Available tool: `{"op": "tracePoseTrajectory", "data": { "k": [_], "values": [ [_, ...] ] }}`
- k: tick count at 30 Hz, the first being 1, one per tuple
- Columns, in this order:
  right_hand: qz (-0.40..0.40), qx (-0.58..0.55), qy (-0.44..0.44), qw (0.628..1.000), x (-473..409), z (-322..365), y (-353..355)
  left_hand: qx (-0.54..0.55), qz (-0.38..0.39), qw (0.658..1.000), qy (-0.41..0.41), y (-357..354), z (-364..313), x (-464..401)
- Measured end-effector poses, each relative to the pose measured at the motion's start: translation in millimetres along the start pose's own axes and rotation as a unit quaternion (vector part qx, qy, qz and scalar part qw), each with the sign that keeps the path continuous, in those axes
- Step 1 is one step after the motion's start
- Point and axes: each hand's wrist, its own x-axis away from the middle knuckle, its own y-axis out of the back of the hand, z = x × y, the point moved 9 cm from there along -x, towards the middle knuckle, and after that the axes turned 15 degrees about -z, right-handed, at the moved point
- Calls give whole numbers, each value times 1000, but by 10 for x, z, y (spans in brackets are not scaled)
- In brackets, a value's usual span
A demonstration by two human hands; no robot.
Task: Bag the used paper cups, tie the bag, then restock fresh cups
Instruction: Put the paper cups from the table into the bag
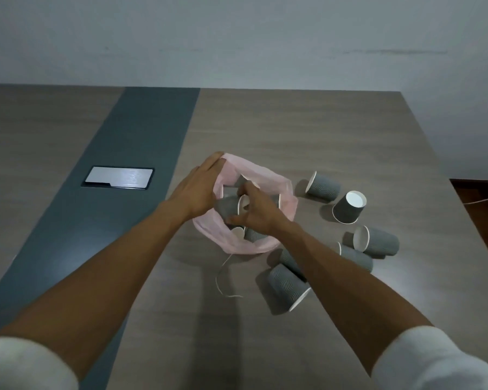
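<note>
A pink plastic bag [268, 175] lies open on the wooden table [321, 130], with several grey paper cups inside it. My left hand [200, 190] grips the bag's left rim and holds the mouth open. Over the mouth, my right hand [254, 211] is closed around a grey cup [231, 206] with a white inside. Several more grey ribbed cups lie to the right of the bag: one on its side [323, 185], one upside down [348, 208], one on its side [378, 240], another by my right forearm [285, 288].
A thin white string [223, 280] lies on the table below the bag. A silver flap panel [118, 177] is set in the dark grey strip [141, 130] at the left. The table's right edge runs close to the cups; a wall stands behind.
</note>
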Motion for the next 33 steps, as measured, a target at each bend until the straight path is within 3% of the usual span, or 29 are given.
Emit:
{"op": "tracePoseTrajectory", "data": {
  "k": [4, 7, 10, 13, 18, 21, 26, 28, 30, 31, 33],
  "values": [
    [23, 37, 36, 998, 94, 13, -472, 40, 10, 999, 0, -21, -105, 20],
    [-31, 49, 116, 992, 180, 59, -391, 11, 16, 1000, 6, -67, -98, 65],
    [-96, 71, 44, 992, 201, -113, 57, -45, 20, 999, 16, -94, -71, 102],
    [-26, 199, -90, 975, 229, -637, 381, -79, 17, 996, 29, -126, -69, 120],
    [201, 313, -142, 917, 605, -1217, 407, -94, -31, 994, 36, -129, -186, 99],
    [224, 315, -177, 905, 815, -1423, 325, -93, -39, 994, 36, -145, -202, 91],
    [205, 357, -120, 903, 716, -1333, 356, -87, -51, 995, 28, -100, -127, 107],
    [176, 290, -142, 930, 522, -1186, 502, -82, -52, 995, 30, -72, -81, 110],
    [98, 122, -182, 971, 290, -937, 661, -77, -57, 995, 27, -26, -60, 111],
    [47, 16, -201, 978, 185, -782, 722, -77, -62, 995, 24, 3, -53, 106],
    [-42, -174, -225, 958, 38, -512, 737, -74, -62, 995, 26, 46, -20, 96]
  ]
}}
